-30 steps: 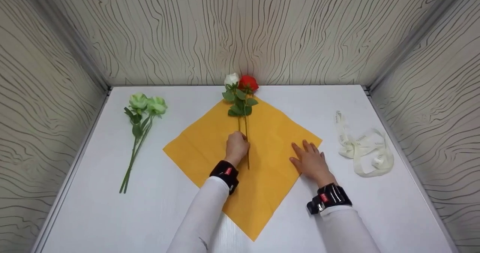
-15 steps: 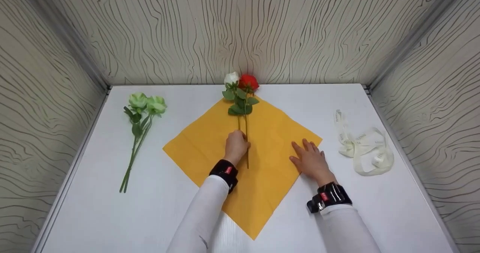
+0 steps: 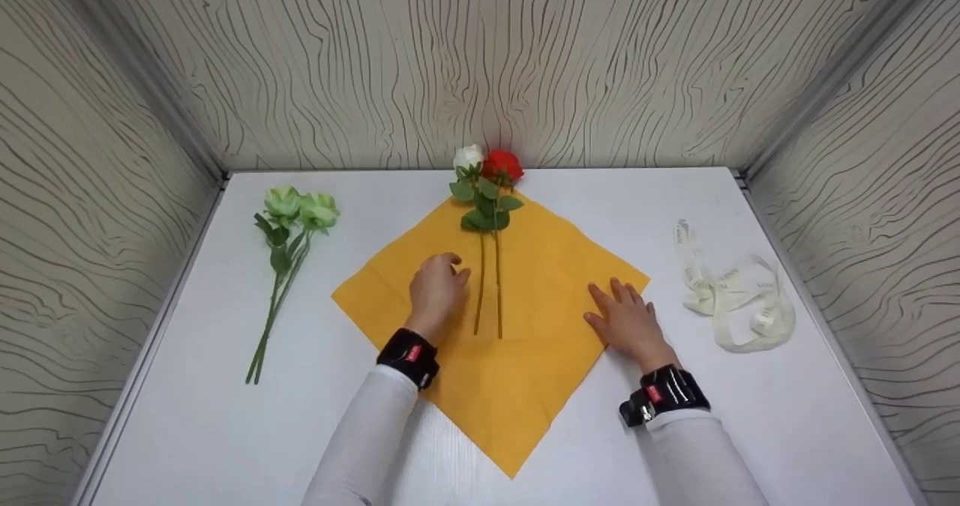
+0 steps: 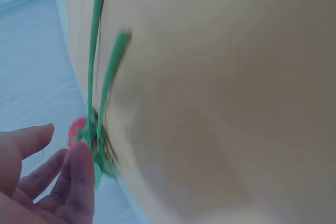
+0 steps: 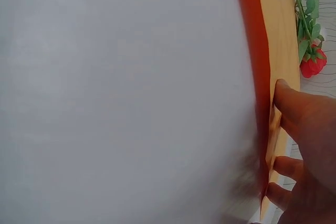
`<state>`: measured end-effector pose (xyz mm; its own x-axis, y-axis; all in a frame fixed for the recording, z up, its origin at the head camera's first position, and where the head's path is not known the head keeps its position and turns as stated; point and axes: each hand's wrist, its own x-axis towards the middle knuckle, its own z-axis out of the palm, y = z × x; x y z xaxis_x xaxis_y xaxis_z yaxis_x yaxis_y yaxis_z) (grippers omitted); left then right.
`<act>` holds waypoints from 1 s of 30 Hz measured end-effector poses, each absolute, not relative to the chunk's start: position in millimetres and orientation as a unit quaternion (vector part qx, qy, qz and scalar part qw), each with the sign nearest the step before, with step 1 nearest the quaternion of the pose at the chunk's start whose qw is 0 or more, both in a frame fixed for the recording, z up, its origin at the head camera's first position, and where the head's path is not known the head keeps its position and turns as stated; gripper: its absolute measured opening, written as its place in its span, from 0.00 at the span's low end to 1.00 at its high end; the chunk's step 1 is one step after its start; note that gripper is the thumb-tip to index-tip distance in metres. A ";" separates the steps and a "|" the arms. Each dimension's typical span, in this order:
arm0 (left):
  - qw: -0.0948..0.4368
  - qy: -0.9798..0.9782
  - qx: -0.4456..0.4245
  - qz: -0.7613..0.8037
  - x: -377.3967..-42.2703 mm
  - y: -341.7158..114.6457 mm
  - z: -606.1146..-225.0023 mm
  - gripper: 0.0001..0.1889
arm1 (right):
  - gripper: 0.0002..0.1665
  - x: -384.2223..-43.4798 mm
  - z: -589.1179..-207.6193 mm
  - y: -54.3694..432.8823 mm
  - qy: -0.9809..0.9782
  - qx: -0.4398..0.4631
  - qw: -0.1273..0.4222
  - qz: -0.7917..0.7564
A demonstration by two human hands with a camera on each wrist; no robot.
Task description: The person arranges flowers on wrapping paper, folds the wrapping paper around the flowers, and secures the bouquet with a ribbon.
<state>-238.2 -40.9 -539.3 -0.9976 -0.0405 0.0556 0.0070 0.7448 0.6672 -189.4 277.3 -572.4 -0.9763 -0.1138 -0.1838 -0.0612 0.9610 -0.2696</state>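
A red rose [image 3: 503,166] and a white rose [image 3: 469,157] lie side by side on a yellow-orange sheet of wrapping paper [image 3: 555,288] set as a diamond. Their blooms reach past its top corner, and the bare stems point toward me. Just left of the stems is my left hand [image 3: 436,290], fingers loosely bent around nothing; the left wrist view shows a gap between thumb and fingers. My right hand [image 3: 628,322] rests with spread fingers on the paper near its right corner. In the right wrist view, the fingertips [image 5: 283,90] touch the paper's edge.
Two light green flowers [image 3: 300,208] with long stems lie on the white table [image 3: 187,423] at the left. A loosely looped cream ribbon [image 3: 739,296] with printed lettering lies at the right. Wood-grain patterned panels [image 3: 480,64] enclose the back and sides.
My left hand has let go of the white rose's stem and moved left, so both stems show whole. The right hand keeps its place on the paper.
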 end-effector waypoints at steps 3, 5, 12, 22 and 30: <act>0.067 -0.942 0.027 -0.328 -241.8 -71.3 -535.3 0.16 | 0.34 -189.8 -571.9 277.8 0.986 -0.049 0.094 -0.131; 0.085 -0.944 0.041 -0.317 -244.1 -93.7 -532.4 0.17 | 0.33 -189.7 -571.7 277.7 0.986 -0.051 0.088 -0.131; 0.140 -0.938 0.118 -0.295 -247.3 -176.7 -527.8 0.20 | 0.33 -189.9 -571.7 277.2 0.986 -0.050 0.088 -0.131; 0.107 -0.947 0.236 -0.190 -218.4 -257.0 -547.0 0.17 | 0.34 -190.5 -571.9 277.8 0.985 -0.049 0.094 -0.135; 0.053 -0.952 0.235 -0.189 -203.9 -271.0 -554.0 0.11 | 0.35 -189.8 -570.6 277.6 0.984 -0.048 0.097 -0.141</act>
